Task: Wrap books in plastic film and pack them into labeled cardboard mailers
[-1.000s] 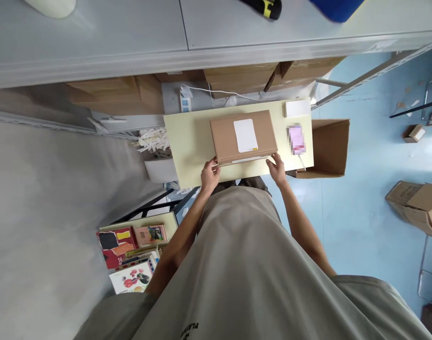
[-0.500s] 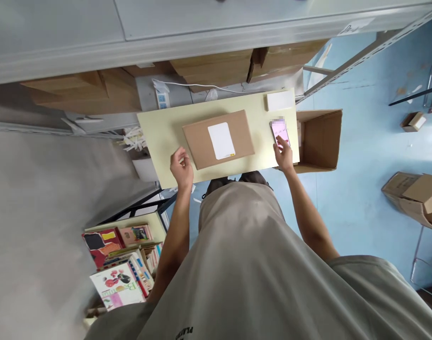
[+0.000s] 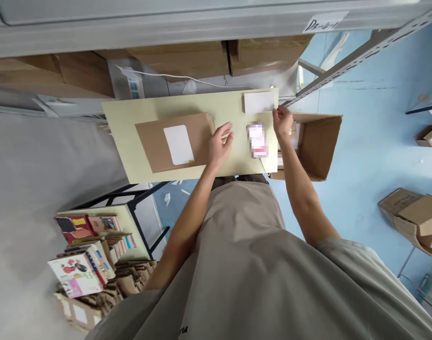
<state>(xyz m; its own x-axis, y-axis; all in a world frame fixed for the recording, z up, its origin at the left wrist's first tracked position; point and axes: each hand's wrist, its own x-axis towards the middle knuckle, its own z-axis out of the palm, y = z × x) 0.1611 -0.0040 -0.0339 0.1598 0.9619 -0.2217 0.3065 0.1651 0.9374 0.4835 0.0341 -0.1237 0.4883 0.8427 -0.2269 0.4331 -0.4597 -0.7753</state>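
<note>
A flat brown cardboard mailer (image 3: 150,146) with a blank white label (image 3: 179,144) lies on the pale yellow tabletop (image 3: 122,141). My left hand (image 3: 221,145) is at the mailer's right end, fingers loosely curved and apart, holding nothing. At the table's far right corner lies a stack of white labels (image 3: 258,102). My right hand (image 3: 282,122) has its fingertips pinched at that stack's near right corner; how many sheets it grips cannot be seen. Between my hands lies a phone (image 3: 257,140) with a lit, blurred screen and a white cable at its lower end.
An open cardboard box (image 3: 320,146) stands right of the table. Metal shelving (image 3: 187,30) with large cartons (image 3: 180,59) runs along the far side. Books (image 3: 81,271) and folded cardboard (image 3: 131,278) are at lower left. Another open carton (image 3: 414,217) sits on the blue floor.
My right hand has left the phone and moved up to the white label stack. My left hand has gone from the mailer's left side to its right end. The view has shifted.
</note>
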